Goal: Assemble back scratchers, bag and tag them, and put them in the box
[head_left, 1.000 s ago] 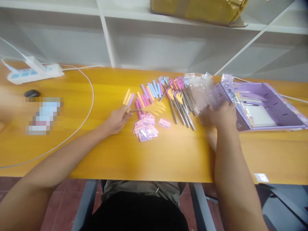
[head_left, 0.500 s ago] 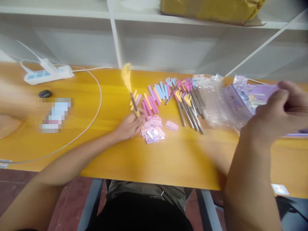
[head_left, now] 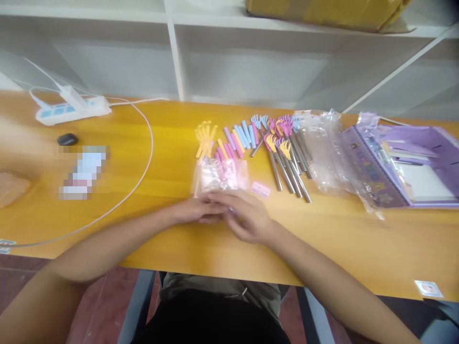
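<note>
Here, left hand (head_left: 204, 210), right hand (head_left: 250, 216) grip clear bag (head_left: 238, 169); tabletop (head_left: 208, 251) stretches between them and front edge (head_left: 215, 274).

Right hand (head_left: 248, 216) overlapping left hand (head_left: 199, 210) (fingers bent).

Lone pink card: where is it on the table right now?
In the head view, the lone pink card lies on the table slightly right of centre, just beyond the right hand and left of the metal rods.
</note>
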`<state>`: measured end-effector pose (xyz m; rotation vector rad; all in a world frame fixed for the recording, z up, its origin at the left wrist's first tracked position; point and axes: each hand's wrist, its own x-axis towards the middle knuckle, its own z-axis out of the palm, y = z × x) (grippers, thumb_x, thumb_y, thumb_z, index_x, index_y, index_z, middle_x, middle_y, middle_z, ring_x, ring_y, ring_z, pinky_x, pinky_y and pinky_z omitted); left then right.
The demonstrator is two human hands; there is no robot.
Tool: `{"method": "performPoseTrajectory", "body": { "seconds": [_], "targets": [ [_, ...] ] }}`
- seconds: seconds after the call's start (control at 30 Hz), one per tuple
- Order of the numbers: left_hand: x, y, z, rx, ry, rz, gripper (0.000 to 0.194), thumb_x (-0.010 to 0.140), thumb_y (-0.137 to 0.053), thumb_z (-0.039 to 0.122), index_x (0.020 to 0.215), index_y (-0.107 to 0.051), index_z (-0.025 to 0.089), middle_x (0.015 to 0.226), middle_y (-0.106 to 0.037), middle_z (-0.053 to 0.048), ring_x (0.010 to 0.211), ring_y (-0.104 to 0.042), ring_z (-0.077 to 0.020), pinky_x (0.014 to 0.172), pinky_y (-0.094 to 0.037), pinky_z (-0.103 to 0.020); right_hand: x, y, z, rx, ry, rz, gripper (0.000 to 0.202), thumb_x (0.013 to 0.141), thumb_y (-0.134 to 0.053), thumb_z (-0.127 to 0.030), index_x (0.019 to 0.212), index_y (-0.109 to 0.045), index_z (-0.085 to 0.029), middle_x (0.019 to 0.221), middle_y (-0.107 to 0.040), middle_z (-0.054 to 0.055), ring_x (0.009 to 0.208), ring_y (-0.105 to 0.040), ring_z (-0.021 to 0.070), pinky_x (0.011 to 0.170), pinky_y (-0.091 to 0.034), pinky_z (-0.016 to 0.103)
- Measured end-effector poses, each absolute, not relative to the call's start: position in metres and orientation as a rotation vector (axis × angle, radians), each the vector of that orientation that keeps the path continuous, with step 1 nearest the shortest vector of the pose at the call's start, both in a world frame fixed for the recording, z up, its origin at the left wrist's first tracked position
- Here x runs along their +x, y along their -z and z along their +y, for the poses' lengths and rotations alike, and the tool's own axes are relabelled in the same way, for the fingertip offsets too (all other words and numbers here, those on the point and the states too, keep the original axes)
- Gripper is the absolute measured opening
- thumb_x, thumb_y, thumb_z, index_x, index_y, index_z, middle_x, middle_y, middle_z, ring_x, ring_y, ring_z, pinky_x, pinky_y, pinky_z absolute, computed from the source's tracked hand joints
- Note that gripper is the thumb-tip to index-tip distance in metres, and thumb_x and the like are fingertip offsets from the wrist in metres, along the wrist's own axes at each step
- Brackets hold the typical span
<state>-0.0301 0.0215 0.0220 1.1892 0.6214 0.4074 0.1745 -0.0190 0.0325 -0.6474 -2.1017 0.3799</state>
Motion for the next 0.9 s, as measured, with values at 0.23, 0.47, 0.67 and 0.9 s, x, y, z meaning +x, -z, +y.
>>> {"method": "performPoseTrajectory", "body": {
  "seconds": [0.23,0.47,0.67,0.9],
  "targets": [
    [-0.029,-0.025,0.025,0.911,-0.345,0.456,0.039,0.099,-0.078,0.054,0.108,-0.066,0.018,0.062,-0.054,0.006,0.035,-0.034,-0.0060,0.038,-0.021,-0.021,0.202,-0.021,0.001,-1.207,-0.375,-1.634,0.020,0.108,-0.057,-0.031,0.102,-0.075,-0.026,0.100,-0.077,0.007,0.102,-0.076,0.0280,0.093,-0.066,0.049],
    [-0.030,-0.021,0.025,0.823,-0.187,0.410,0.055,0.093,-0.084,0.065,0.108,-0.070,0.014,0.079,-0.066,0.000,0.039,-0.043,-0.0071,0.038,-0.032,-0.027,0.189,-0.011,0.003,-1.043,-0.958,-1.864,0.038,0.112,-0.058,-0.051,0.140,-0.072,-0.028,0.131,-0.075,0.011,0.099,-0.078,0.0245,0.088,-0.070,0.046],
    [-0.033,-0.018,0.020,0.813,-0.108,0.321,0.052,0.098,-0.082,0.062,0.120,-0.062,0.020,0.089,-0.069,-0.001,0.053,-0.060,-0.0120,0.051,-0.049,-0.027,0.190,-0.020,0.001,-0.691,-1.207,-1.915,0.031,0.114,-0.059,-0.048,0.122,-0.077,-0.024,0.127,-0.077,0.011,0.123,-0.074,0.0255,0.107,-0.064,0.046],
    [-0.034,-0.005,0.018,0.859,-0.179,0.362,0.074,0.093,-0.086,0.065,0.151,-0.058,0.028,0.110,-0.078,-0.009,0.083,-0.078,-0.0207,0.074,-0.061,-0.032,0.191,-0.026,0.000,-0.723,-1.356,-1.875,0.035,0.114,-0.057,-0.053,0.111,-0.073,-0.023,0.121,-0.072,0.011,0.118,-0.072,0.0254,0.109,-0.060,0.046]
  ]
}}
